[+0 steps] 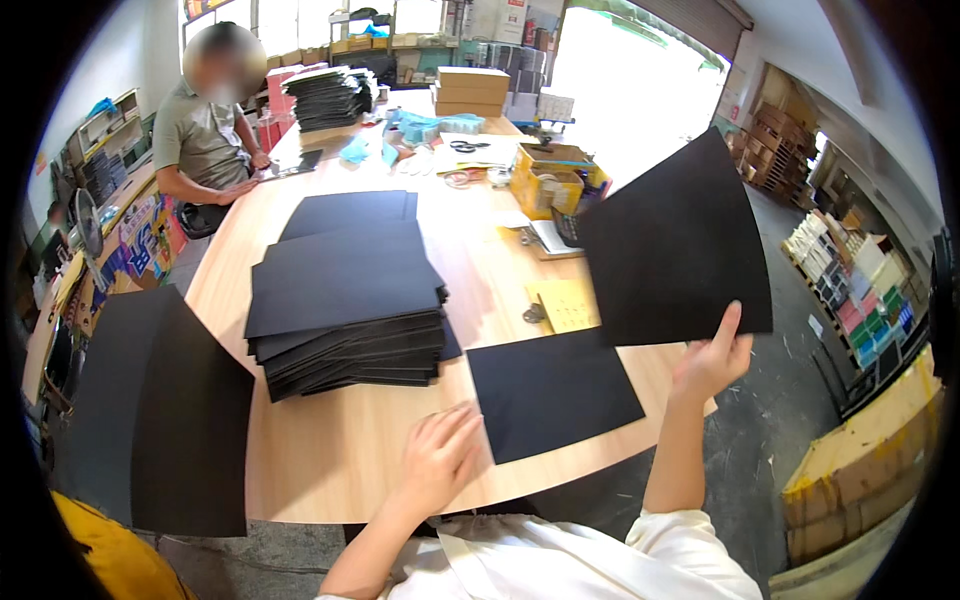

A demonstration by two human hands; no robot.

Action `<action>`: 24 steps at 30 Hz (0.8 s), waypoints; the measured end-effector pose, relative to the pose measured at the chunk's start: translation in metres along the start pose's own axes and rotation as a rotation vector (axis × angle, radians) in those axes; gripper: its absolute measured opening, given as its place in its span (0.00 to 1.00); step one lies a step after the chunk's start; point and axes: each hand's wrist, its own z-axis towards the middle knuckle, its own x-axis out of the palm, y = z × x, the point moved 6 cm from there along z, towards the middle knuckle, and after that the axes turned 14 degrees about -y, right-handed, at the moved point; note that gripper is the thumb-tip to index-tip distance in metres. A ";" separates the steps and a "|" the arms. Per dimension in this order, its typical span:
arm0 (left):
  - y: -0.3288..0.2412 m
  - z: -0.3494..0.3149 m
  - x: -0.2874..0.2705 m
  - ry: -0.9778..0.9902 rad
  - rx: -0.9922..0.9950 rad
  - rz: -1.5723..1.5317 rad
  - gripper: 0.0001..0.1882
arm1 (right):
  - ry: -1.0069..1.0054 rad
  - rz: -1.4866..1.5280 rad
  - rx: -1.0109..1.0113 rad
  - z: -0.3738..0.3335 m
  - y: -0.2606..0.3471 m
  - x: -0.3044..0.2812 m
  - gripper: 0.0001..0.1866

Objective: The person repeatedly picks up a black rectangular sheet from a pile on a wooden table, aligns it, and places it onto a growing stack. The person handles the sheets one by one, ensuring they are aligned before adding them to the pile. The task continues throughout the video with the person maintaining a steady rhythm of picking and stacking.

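The wood-grain table (330, 450) bears a black sheet stack (340, 285); to its right are a raised black sheet (680, 250) and a flat black sheet (555, 400). The right hand (710, 368) pinches the former's lower edge (light pressure should prevent creasing); the left hand (440, 455), unladen, is beside the latter.

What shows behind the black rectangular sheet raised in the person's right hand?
Behind the black rectangular sheet in the right hand, part of a yellow paper sheet shows on the pale wooden table. Whatever it fully covers cannot be seen.
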 end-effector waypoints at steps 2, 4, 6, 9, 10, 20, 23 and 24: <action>-0.007 -0.005 0.032 0.108 0.077 0.013 0.15 | 0.107 -0.413 -0.313 -0.015 0.010 -0.023 0.16; -0.009 -0.016 0.055 0.181 0.125 0.027 0.16 | 0.613 -0.417 -0.629 -0.048 -0.010 -0.031 0.17; -0.004 -0.024 0.063 0.263 0.113 0.062 0.17 | 1.036 -0.498 -0.889 -0.103 -0.056 -0.041 0.19; 0.000 -0.029 0.063 0.293 0.095 0.070 0.17 | 1.552 -0.565 -0.783 -0.171 -0.098 -0.067 0.25; 0.001 -0.028 0.063 0.286 0.092 0.060 0.17 | 1.531 -0.575 -0.732 -0.171 -0.099 -0.070 0.25; 0.006 -0.042 0.059 0.236 0.119 0.000 0.20 | 1.779 -0.733 -0.485 -0.167 -0.100 -0.051 0.24; 0.009 -0.041 0.020 0.185 0.088 -0.037 0.22 | 1.937 -0.889 -0.488 -0.175 -0.084 -0.029 0.34; 0.009 -0.036 -0.004 0.094 0.090 -0.028 0.21 | 1.941 -0.907 -0.524 -0.185 -0.062 -0.002 0.32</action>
